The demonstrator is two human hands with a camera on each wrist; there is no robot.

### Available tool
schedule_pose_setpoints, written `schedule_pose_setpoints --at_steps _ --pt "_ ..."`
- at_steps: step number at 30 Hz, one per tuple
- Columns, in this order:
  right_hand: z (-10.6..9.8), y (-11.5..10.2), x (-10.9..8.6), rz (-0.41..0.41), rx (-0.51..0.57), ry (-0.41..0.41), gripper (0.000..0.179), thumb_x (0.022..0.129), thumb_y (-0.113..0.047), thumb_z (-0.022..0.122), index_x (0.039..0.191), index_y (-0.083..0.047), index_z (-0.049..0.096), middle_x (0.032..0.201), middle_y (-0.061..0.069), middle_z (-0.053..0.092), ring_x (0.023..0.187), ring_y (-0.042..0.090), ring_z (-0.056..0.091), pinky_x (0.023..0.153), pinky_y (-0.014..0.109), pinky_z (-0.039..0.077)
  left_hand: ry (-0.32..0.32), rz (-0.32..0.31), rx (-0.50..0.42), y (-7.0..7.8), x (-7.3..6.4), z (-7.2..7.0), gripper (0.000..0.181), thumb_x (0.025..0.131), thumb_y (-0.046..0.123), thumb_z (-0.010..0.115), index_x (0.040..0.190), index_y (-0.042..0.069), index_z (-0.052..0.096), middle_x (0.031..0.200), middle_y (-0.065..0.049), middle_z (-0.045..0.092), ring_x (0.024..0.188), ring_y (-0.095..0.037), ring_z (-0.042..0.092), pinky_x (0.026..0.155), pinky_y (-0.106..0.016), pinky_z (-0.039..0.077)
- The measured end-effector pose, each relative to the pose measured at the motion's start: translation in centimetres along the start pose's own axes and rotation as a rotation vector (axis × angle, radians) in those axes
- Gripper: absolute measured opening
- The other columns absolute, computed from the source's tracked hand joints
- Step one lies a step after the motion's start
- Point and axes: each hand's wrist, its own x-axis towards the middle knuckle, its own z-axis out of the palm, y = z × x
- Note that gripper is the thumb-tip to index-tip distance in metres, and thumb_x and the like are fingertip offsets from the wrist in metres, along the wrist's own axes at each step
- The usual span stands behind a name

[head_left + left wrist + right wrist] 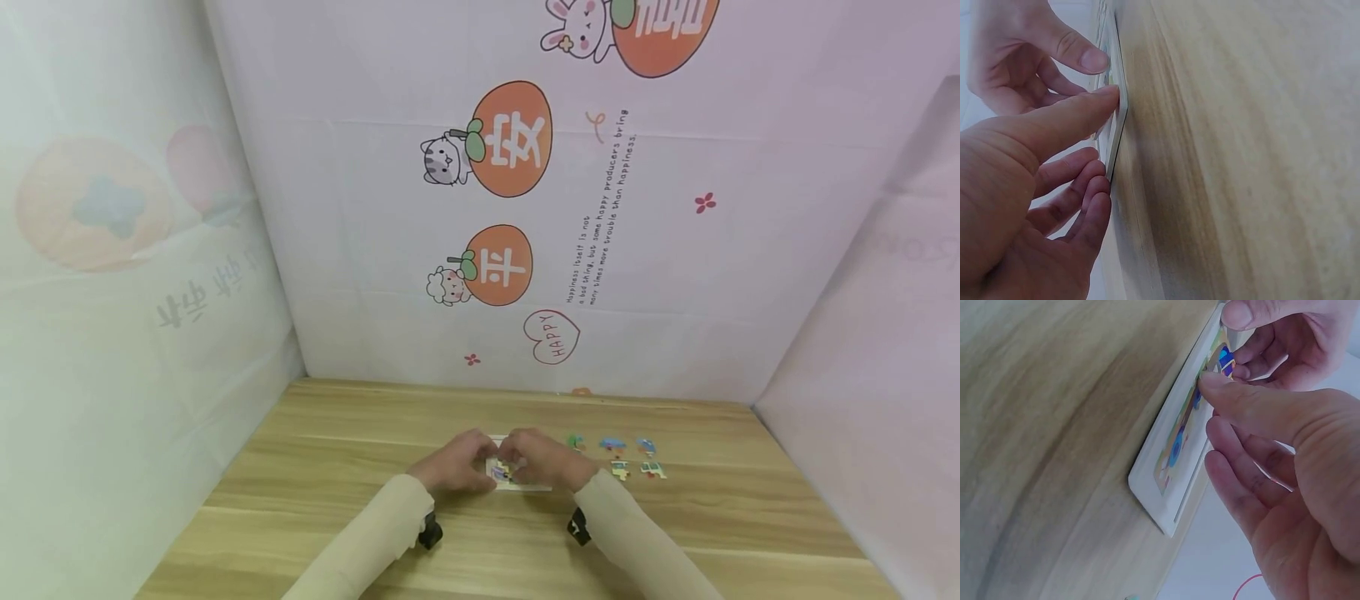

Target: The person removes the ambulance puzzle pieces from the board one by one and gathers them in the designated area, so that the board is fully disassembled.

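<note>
A flat jigsaw puzzle board (1155,503) with a white border and a colourful printed middle lies on the table, between both hands. My left hand (459,462) grips its left end, thumb at the near edge and fingertips curled at the side. From the other side my right hand (547,460) reaches over the board, thumb and fingers bent together over the picture area. At the tip of that thumb shows a blue and orange puzzle piece (1227,361), pinched and tilted up from the board. The right index fingertip is hidden behind the thumb.
Several loose puzzle pieces (612,443) lie in two rough rows right of the board. The wood-grain table (360,417) ends at a printed white sheet (375,333) behind, with white sheets at both sides. Dark wrist cameras (430,531) sit under the sleeves.
</note>
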Motion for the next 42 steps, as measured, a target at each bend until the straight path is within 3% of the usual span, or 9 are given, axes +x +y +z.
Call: schedule_pose_setpoints --at_steps 4,12,23,31,42 --pt "0.0 -0.1 0.2 0.012 0.03 0.013 0.033 0.087 0.0 0.082 0.118 -0.007 0.074 0.115 0.004 0.075 0.105 0.017 0.07 0.094 0.033 0.062 0.001 0.001 -0.005 -0.2 0.1 0.1 0.048 0.087 0.024 0.087 0.129 0.008 0.068 0.126 -0.003 0.065 0.117 -0.017 0.061 0.108 -0.039 0.054" --pt "0.1 -0.1 0.6 0.009 0.141 0.052 0.007 0.098 -0.007 0.073 0.105 -0.007 0.075 0.095 -0.002 0.076 0.083 0.003 0.066 0.077 0.019 0.059 -0.01 0.007 -0.002 -0.1 0.1 0.2 0.047 0.087 0.025 0.086 0.129 0.01 0.069 0.128 -0.003 0.065 0.119 -0.018 0.061 0.11 -0.039 0.054" --pt "-0.4 0.4 -0.1 0.039 0.227 0.108 0.005 0.1 -0.005 0.07 0.097 -0.009 0.072 0.092 0.001 0.075 0.084 0.008 0.068 0.076 0.022 0.06 -0.011 0.001 -0.01 0.2 0.0 0.0 0.051 0.087 0.022 0.086 0.131 0.004 0.067 0.131 -0.008 0.065 0.122 -0.023 0.062 0.111 -0.042 0.054" --pt "-1.7 1.2 -2.4 0.075 0.226 0.119 0.007 0.1 -0.007 0.07 0.096 -0.012 0.07 0.091 -0.002 0.073 0.083 0.006 0.065 0.074 0.021 0.057 0.006 -0.012 -0.006 0.4 -0.2 -0.1 0.052 0.084 0.02 0.088 0.129 0.003 0.067 0.127 -0.008 0.066 0.12 -0.024 0.062 0.111 -0.044 0.053" --pt "-2.8 4.4 -8.0 0.059 0.227 0.176 0.008 0.1 -0.004 0.068 0.095 -0.011 0.069 0.088 -0.001 0.072 0.078 0.002 0.062 0.069 0.02 0.055 0.004 -0.038 -0.036 0.7 -0.6 -0.3 0.054 0.087 0.02 0.086 0.134 0.004 0.065 0.132 -0.009 0.064 0.124 -0.027 0.062 0.112 -0.045 0.053"
